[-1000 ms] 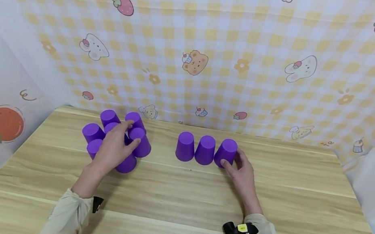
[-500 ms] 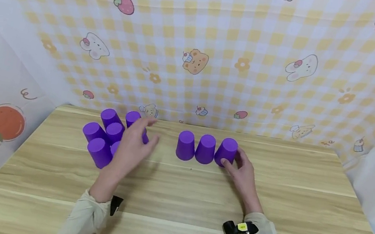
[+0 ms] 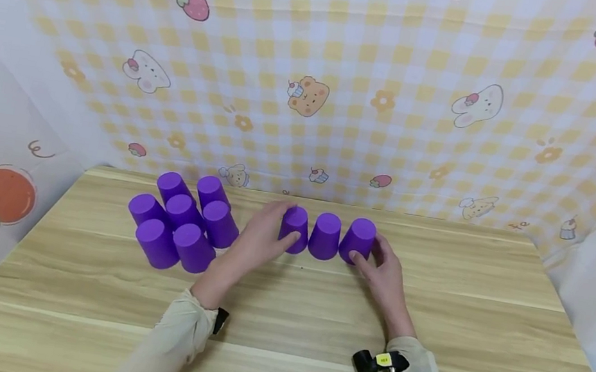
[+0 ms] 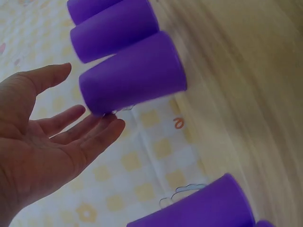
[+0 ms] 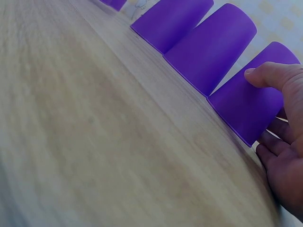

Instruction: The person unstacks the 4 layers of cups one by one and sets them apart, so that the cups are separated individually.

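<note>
Three purple cups stand upside down in a row on the wooden table. My right hand [image 3: 387, 283] holds the right-end cup [image 3: 358, 238], thumb on its front and fingers round its far side. At the left end of the row, my left hand [image 3: 259, 237] is around the left cup [image 4: 135, 73]. Its thumb is apart from the cup in the left wrist view; the fingertips are at the cup's lower edge there, and whether they touch is unclear. Between these two stands the middle cup [image 3: 325, 237], close to both neighbours.
Several more upside-down purple cups [image 3: 182, 213] form a cluster on the left of the table [image 3: 301, 316]. A patterned yellow-checked cloth [image 3: 348, 90] hangs behind the table's back edge. White sheets flank both sides.
My left hand has moved right, away from the cup cluster and over to the left cup of the row. My right hand has stayed on its cup.
</note>
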Available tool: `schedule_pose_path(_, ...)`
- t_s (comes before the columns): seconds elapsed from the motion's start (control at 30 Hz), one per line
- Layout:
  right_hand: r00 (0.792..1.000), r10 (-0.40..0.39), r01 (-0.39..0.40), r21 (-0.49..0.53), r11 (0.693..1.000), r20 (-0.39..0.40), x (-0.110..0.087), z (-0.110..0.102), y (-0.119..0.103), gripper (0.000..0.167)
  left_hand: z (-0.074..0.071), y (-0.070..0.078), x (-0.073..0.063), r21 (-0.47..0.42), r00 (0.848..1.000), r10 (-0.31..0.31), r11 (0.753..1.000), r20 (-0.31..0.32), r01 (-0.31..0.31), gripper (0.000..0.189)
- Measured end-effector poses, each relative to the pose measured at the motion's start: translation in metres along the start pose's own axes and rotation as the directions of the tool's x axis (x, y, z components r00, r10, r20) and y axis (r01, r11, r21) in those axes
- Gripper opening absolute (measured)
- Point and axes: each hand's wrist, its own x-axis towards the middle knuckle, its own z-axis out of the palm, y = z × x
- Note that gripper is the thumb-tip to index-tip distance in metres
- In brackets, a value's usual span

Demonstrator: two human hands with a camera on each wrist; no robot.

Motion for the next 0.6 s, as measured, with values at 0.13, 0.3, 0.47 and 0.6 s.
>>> schedule_pose_path(0.13, 1.0, 0.003, -0.003, 0.011, 1.0, 0.002, 0.001, -0.001, 0.003, 0.058, 0.007, 0.001, 0.003, 0.002, 1.0, -0.016, 1.0, -0.019, 0.016, 0.055)
schedule_pose_path(0.3, 1.0, -0.012, 0.012, 0.001, 1.0, -0.002, 0.009, 0.0, 0.027, 0.06, 0.012, -0.002, 0.006, -0.027, 0.996, -0.076, 0.997, -0.038, 0.075, 0.065)
schedule_pose_path(0.47, 1.0, -0.019, 0.019, 0.003, 1.0, -0.007, 0.009, 0.0, 0.028, 0.059, 0.014, -0.004, 0.01, -0.03, 0.994, -0.107, 0.994, -0.031, 0.106, 0.064)
schedule_pose_path(0.6, 1.0, -0.022, 0.021, -0.008, 1.0, -0.011, 0.01, 0.0, 0.032, 0.06, 0.015, -0.008, 0.012, -0.019, 0.993, -0.112, 0.994, -0.023, 0.112, 0.053)
